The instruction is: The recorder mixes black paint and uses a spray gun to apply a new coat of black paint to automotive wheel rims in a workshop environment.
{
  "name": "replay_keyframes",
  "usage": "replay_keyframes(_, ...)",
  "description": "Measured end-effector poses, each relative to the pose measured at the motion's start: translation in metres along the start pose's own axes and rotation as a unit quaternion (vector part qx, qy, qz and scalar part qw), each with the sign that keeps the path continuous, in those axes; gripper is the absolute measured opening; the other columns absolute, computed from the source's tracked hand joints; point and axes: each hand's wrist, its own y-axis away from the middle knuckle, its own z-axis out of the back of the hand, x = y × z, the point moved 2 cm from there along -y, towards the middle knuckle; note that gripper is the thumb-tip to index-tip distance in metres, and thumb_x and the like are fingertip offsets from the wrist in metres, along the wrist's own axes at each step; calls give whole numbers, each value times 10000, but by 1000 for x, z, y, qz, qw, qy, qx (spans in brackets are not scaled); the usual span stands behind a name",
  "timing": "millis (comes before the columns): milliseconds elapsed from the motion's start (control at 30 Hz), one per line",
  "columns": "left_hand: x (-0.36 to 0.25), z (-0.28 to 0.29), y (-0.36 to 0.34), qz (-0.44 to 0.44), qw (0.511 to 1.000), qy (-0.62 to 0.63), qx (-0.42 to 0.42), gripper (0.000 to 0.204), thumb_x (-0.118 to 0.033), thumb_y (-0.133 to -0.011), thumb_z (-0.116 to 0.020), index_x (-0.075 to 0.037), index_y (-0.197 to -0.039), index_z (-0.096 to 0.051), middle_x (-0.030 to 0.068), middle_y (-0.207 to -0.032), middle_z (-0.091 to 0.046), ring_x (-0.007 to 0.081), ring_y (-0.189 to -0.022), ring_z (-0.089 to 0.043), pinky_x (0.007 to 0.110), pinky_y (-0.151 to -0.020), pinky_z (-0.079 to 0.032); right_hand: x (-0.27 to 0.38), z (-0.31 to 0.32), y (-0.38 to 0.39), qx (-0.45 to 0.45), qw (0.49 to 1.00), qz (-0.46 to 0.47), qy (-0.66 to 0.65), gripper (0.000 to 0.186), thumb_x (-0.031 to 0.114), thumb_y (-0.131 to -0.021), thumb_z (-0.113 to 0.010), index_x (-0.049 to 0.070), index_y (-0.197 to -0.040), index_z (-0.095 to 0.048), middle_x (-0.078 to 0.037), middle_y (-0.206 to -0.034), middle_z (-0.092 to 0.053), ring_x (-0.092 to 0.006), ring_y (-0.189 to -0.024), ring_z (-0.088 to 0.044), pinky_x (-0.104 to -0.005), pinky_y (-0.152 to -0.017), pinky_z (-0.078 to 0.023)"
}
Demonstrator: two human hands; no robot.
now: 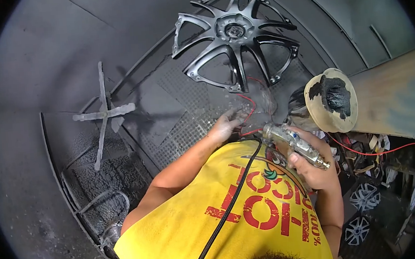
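My right hand (313, 162) is closed around a silvery spray gun (291, 142), held in front of my yellow shirt, with a brass-coloured fitting at its near end. Left of it, my left hand (227, 126) has its fingers curled at a thin red hose (253, 107), which seems to pass through the fingertips. Part of the grip is hidden. Beyond both hands stands a spoked wheel face (235, 30), grey on most spokes and glossy dark on the lower right ones. Neither hand touches the wheel.
A paint-crusted cross-shaped stand (104, 113) is at the left. A beige round object (332, 101) with dark paint sits right of my right hand. Two smaller wheels (357, 229) are at lower right. A black cord (228, 208) crosses my shirt. Grey walls enclose the far side.
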Motion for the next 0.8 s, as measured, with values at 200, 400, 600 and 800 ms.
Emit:
replay_keyframes(200, -42, 24, 11, -126, 952, 58, -272, 532, -36, -952, -559, -43, -1461, -406, 77, -1233, -617, 192, -971, -629, 333, -805, -522, 1, 10, -3, -135, 991, 18, 2, 494, 201, -930, -688, -14, -1361, -576, -57, -922, -650, -129, -811, -583, -299, -826, -496)
replay_keyframes(400, -48, 6, 3, -118, 976, 16, -180, 514, -19, -923, -570, -55, -1414, -420, 79, -1271, -591, 197, -981, -625, 340, -784, -525, -1, 22, -6, -213, 975, 49, 27, 504, 198, -941, -698, -25, -1372, -564, -163, -1221, -679, -189, -1120, -622, -348, -1012, -451)
replay_keyframes(600, -15, -14, 0, -87, 988, -119, -51, 693, -43, -936, -621, -41, -1553, -304, 99, -1292, -626, 212, -1083, -626, 314, -848, -521, 13, 16, 6, -49, 999, -9, -5, 488, 197, -915, -721, -2, -1343, -598, -122, -1100, -697, -147, -939, -628, -303, -888, -494)
replay_keyframes(800, -8, -4, -5, -13, 996, -52, -66, 630, -60, -942, -622, -43, -1521, -374, 66, -1243, -644, 187, -1013, -632, 319, -835, -527, -8, 0, 3, -40, 998, 45, 15, 473, 162, -904, -706, -5, -1334, -602, -131, -1065, -710, -192, -948, -660, -337, -909, -503)
